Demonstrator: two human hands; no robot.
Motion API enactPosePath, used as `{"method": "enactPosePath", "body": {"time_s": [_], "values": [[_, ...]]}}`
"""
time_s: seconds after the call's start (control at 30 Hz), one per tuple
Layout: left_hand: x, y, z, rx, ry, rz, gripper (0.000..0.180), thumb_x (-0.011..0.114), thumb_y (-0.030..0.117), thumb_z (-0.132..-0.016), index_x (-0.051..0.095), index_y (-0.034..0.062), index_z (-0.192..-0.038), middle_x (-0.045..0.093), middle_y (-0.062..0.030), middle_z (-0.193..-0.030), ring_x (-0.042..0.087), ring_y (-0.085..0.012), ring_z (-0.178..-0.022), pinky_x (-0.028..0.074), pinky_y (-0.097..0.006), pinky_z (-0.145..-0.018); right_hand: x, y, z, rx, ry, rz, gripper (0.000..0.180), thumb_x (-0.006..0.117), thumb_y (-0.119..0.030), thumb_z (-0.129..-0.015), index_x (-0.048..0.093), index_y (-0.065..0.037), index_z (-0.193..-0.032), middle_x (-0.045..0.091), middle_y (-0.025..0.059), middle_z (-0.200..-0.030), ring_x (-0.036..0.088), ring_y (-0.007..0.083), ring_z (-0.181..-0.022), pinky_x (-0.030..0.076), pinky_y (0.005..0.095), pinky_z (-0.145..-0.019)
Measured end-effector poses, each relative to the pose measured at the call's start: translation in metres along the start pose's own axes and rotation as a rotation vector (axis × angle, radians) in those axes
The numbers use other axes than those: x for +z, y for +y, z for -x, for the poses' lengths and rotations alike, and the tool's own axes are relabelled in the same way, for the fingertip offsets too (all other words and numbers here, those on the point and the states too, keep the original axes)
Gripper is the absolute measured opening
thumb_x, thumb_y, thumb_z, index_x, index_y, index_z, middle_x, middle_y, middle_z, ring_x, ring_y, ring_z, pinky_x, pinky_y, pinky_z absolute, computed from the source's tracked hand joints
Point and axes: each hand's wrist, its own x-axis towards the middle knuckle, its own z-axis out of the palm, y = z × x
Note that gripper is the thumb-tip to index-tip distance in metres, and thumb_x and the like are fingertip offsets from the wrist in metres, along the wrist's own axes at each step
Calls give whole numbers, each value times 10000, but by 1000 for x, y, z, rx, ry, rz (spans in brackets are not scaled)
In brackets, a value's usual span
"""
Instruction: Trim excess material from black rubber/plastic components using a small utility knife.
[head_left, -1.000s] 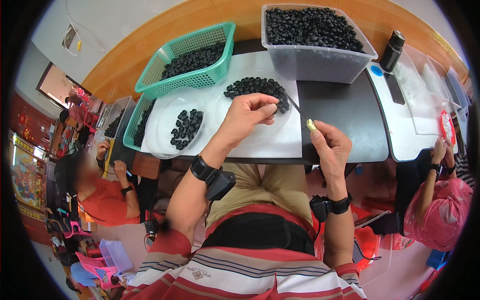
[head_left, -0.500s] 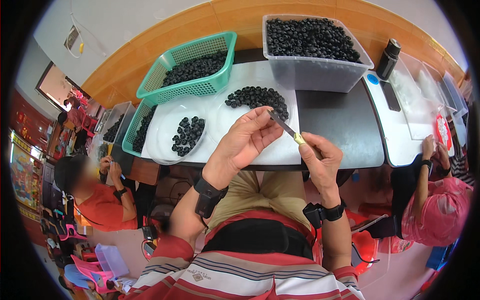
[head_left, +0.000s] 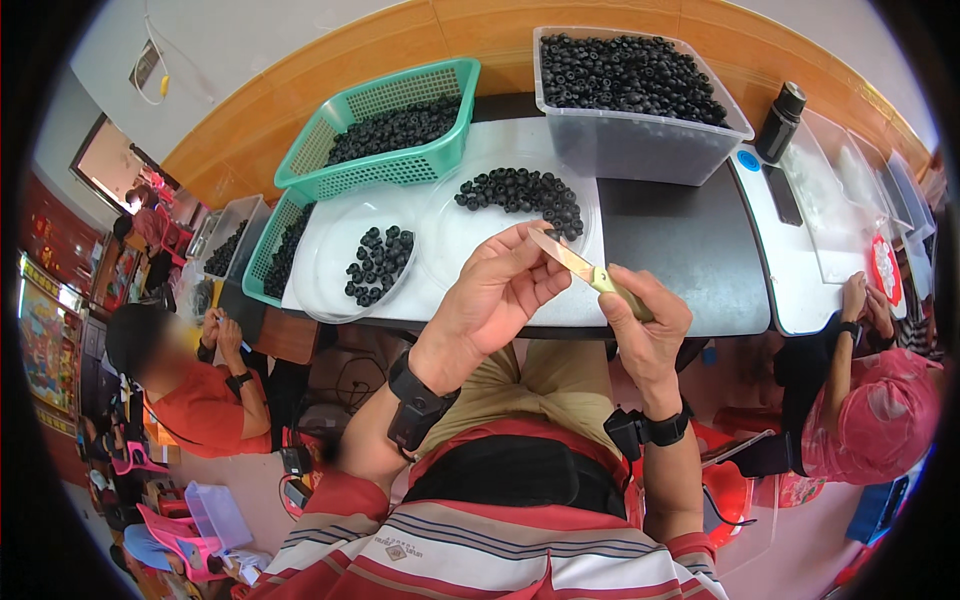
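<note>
My right hand (head_left: 650, 325) is wrapped round the yellow-green handle of a small knife (head_left: 574, 260). Its blade points up and left, with the tip at the fingertips of my left hand (head_left: 500, 290). There my left thumb and index finger pinch a small black part, mostly hidden by the fingers and blade; the other fingers curl loosely. Just beyond the hands, a curved pile of black ring-shaped parts (head_left: 515, 190) lies on a clear round tray (head_left: 440, 235). To the left, a clear shallow bowl (head_left: 325, 235) holds several more such parts (head_left: 380, 262).
A green basket (head_left: 300, 165) and a clear bin (head_left: 640, 135), both filled with black parts, stand at the back. A black bottle (head_left: 780, 122) and a phone (head_left: 782, 195) are at the right. Co-workers sit at the left (head_left: 215, 400) and right (head_left: 870, 410).
The knife has turned in my right hand, so the flat of its blade now catches the light. Its tip stays at my left fingertips. The whole view has shifted slightly.
</note>
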Motion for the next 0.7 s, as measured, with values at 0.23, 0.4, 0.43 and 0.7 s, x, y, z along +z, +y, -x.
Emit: {"method": "enactPosePath", "body": {"time_s": [0.23, 0.4, 0.43, 0.7], "values": [[3, 5, 10, 42, -30, -16, 188, 576, 138, -962, 565, 25, -1112, 628, -87, -1007, 636, -162, -903, 571, -328, -866, 9, 9, -4, 114, 170, 117, 219, 701, -53, -860, 680, 4, -1070, 655, 38, -798, 551, 85, -662, 433, 217, -595], [2, 8, 16, 72, -38, -38, 164, 575, 149, -966, 581, 31, -1078, 620, -71, -983, 630, -149, -895, 572, -315, -861, -3, 6, -9, 248, 188, -115, 256, 701, -86, -877, 665, 36, -1099, 672, 25, -902, 577, 79, -781, 468, 212, -704], [-2, 9, 15, 90, 2, -42, 183, 566, 162, -970, 574, 20, -1085, 592, -76, -991, 618, -148, -895, 578, -311, -857, 1, 3, -6, 251, 118, -100, 257, 708, -86, -870, 666, 31, -1095, 675, 32, -908, 579, 81, -783, 466, 214, -706], [0, 8, 18, 130, 139, -29, 219, 571, 137, -965, 559, 24, -1151, 628, -76, -1013, 642, -164, -911, 564, -315, -893, 13, -6, -1, 27, -96, -10, 275, 750, -71, -821, 674, 13, -1071, 654, 77, -807, 575, 113, -680, 440, 240, -603]]}}
